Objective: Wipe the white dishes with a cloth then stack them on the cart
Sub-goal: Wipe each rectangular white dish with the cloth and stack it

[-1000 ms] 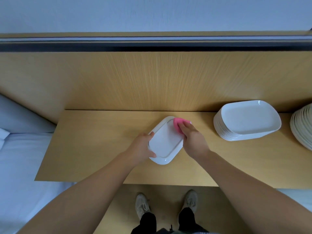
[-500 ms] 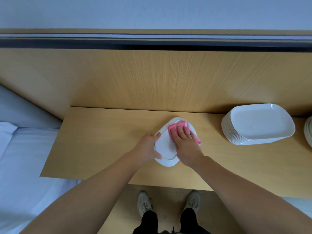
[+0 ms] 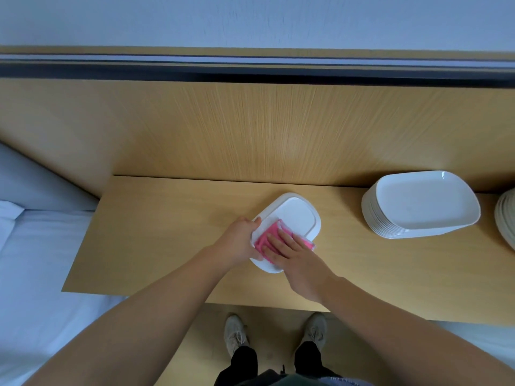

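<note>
A white rectangular dish [image 3: 296, 215] lies on the wooden tabletop [image 3: 172, 235] near its middle. My left hand [image 3: 241, 239] grips the dish's left edge, thumb over the rim. My right hand [image 3: 295, 260] lies flat with straight fingers on a pink cloth [image 3: 266, 240], pressing it onto the near left part of the dish. A stack of several white dishes [image 3: 418, 204] stands to the right, apart from both hands.
A wooden wall panel [image 3: 250, 129] rises right behind the table. A second stack of round pale plates [image 3: 505, 218] is cut off at the right edge. A white bed [image 3: 33, 260] borders the table's left side. My feet stand below the front edge.
My right hand has slid the pink cloth from the dish's far end toward its near left part. The left hand keeps its grip on the edge. The view has shifted slightly.
</note>
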A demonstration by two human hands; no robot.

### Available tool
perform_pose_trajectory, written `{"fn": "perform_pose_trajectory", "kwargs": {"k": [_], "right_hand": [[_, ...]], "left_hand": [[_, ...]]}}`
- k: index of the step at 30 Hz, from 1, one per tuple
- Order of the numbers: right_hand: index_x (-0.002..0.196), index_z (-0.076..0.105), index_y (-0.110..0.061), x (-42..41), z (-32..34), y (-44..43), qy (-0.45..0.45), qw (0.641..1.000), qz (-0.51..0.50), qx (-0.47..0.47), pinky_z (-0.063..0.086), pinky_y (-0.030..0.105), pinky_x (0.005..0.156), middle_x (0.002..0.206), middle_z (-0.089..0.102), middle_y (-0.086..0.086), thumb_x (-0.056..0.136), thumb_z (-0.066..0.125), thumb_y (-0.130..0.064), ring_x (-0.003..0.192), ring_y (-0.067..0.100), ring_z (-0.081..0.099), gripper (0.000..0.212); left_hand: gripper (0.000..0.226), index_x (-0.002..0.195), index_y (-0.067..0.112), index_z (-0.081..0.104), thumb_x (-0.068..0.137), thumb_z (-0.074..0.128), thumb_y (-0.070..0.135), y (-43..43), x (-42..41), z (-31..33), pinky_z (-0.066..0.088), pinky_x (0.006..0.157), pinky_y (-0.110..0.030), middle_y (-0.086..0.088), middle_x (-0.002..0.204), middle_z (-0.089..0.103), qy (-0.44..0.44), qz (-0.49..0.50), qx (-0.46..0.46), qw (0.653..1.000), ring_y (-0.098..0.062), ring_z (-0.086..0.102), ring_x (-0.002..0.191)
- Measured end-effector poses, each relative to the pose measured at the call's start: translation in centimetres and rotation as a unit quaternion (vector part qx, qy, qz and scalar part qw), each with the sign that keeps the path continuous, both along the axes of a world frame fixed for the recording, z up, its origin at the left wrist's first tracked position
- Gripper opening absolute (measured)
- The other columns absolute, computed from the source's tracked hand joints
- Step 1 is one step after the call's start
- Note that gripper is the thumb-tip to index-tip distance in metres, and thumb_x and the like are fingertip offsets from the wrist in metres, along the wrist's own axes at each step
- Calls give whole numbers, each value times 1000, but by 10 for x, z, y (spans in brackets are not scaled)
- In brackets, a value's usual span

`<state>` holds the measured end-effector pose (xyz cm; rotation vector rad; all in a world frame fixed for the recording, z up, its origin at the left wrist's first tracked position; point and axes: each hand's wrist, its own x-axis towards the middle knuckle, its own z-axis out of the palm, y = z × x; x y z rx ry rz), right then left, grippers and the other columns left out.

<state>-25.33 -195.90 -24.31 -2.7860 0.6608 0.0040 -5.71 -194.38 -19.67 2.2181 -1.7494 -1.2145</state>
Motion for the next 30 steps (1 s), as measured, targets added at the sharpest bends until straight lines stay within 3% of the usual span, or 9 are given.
{"fn": "perform_pose_trajectory", "kwargs": {"k": [5,7,10,11,14,21,25,27,30], "right_hand": [[140,50,-17,-32,2,-15,-1,998,61,-28,24,49,112,147,46,6,72,74,3,140,31,34,75],[136,55,-17,-44,2,-27,-10,997,71,-41,25,47,111,144,50,5,77,60,8,138,29,36,64],[132,60,-19,-53,9,-57,13,1000,-6,-22,43,46,103,140,54,4,78,39,8,133,29,44,64],[137,55,-22,-53,13,-65,25,999,-45,-4,48,44,102,147,47,2,80,39,12,138,28,39,67],[148,37,-29,-49,23,-80,78,991,-90,54,41,36,107,159,23,-10,90,35,10,149,15,13,70],[143,47,-26,-39,32,-67,-3,985,-165,55,48,34,94,151,41,-5,85,43,10,137,22,40,68],[138,54,-25,-44,35,-59,-69,981,-174,55,47,31,91,147,46,-2,84,49,11,132,24,48,65],[136,55,-25,-46,42,-57,-97,980,-169,48,46,29,90,147,47,-1,83,51,13,130,25,50,65],[135,57,-23,-48,58,-54,-138,979,-149,30,50,31,90,146,48,2,80,52,15,130,25,51,67]], "left_hand": [[105,151,18,22,68,85,23,0,1,0,36,99,-23,-9,135,38,-1,13,14,1000,-23,41,126],[104,152,19,21,69,85,24,2,0,-1,34,97,-21,-7,134,37,1,17,13,1000,-22,40,126],[103,152,20,21,70,84,24,7,-4,-3,35,97,-22,-5,134,36,12,32,19,999,-21,39,126],[102,152,21,22,70,83,23,9,-5,-4,35,97,-22,-4,134,36,17,40,21,999,-21,39,126],[100,152,22,21,72,81,22,10,-6,-3,35,96,-21,-2,131,35,25,57,14,998,-19,38,124],[93,151,22,20,75,73,17,14,-14,8,38,96,-22,-2,132,34,56,76,-14,995,-17,38,125],[69,145,24,38,81,64,16,20,-17,17,45,100,-36,2,135,45,137,155,-60,977,-19,46,124],[46,125,18,55,81,63,13,22,-17,22,51,87,-35,-2,115,61,168,191,-82,964,-23,59,107],[17,98,12,63,81,65,11,27,-23,33,48,71,-31,-7,93,67,176,191,-100,960,-26,64,90]]}}
